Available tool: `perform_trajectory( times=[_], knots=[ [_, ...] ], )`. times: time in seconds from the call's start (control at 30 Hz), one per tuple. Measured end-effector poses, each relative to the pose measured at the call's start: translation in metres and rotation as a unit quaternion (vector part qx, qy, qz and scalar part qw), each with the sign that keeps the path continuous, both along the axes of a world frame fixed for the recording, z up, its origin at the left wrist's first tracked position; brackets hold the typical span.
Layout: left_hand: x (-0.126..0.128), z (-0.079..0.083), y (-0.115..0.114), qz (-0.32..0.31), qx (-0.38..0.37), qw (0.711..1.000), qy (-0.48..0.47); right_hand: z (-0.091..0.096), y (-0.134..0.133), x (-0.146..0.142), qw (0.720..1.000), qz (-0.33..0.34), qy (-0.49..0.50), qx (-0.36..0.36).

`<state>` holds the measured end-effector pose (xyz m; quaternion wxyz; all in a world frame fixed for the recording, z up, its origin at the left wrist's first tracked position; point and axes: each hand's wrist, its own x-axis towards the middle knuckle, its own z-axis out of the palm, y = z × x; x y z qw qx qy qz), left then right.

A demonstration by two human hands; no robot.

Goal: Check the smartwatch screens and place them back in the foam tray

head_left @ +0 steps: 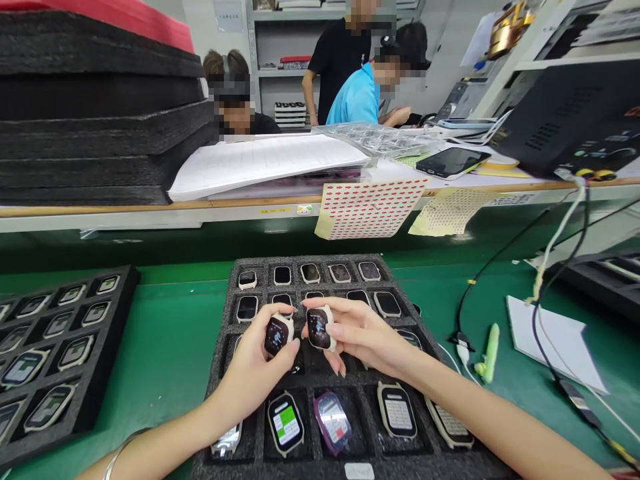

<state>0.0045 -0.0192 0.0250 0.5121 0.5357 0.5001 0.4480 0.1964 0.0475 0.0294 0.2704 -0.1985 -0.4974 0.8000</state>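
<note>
While the black foam tray (310, 467) rests on the green worktop (170, 347), both hands are raised just above its middle rows. The left hand (253, 373) is closed on a cream-cased smartwatch body (278, 333), thumb and fingers pinching its edges, with the dark screen facing up. The right hand (367, 337) grips a second smartwatch body (319, 328) the same way. The two watches sit just beside each other, nearly touching. Below the hands, the tray's near row holds a green-screened watch (285, 423) and a purple-cased watch (332, 421). Another foam tray (120, 307) of watches lies well apart on the left, and a green marker (490, 350) lies on the right.
</note>
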Motion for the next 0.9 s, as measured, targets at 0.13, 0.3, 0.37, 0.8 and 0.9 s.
perform_trajectory(
  times=[0.13, 0.3, 0.37, 0.8, 0.9],
  knots=[
    [-0.0009, -0.0063, 0.0005, -0.023, 0.024, 0.999, 0.003, -0.0002, -0.0027, -0.0013, 1.000, -0.001, -0.024, 0.015],
    [-0.0017, -0.0057, 0.0009, -0.015, 0.014, 1.000, 0.014, -0.0001, -0.0047, -0.0023, 0.998, -0.020, -0.020, 0.047],
    [-0.0016, -0.0055, 0.0010, -0.012, 0.015, 0.999, 0.027, -0.0001, -0.0050, -0.0017, 0.998, -0.027, -0.018, 0.053],
    [-0.0013, -0.0066, 0.0010, -0.016, 0.022, 0.998, 0.057, 0.0002, -0.0041, 0.0021, 0.996, -0.032, -0.049, 0.063],
    [-0.0007, -0.0078, 0.0019, -0.010, 0.015, 0.999, 0.051, -0.0007, -0.0047, 0.0024, 0.996, -0.031, -0.044, 0.066]
  ],
)
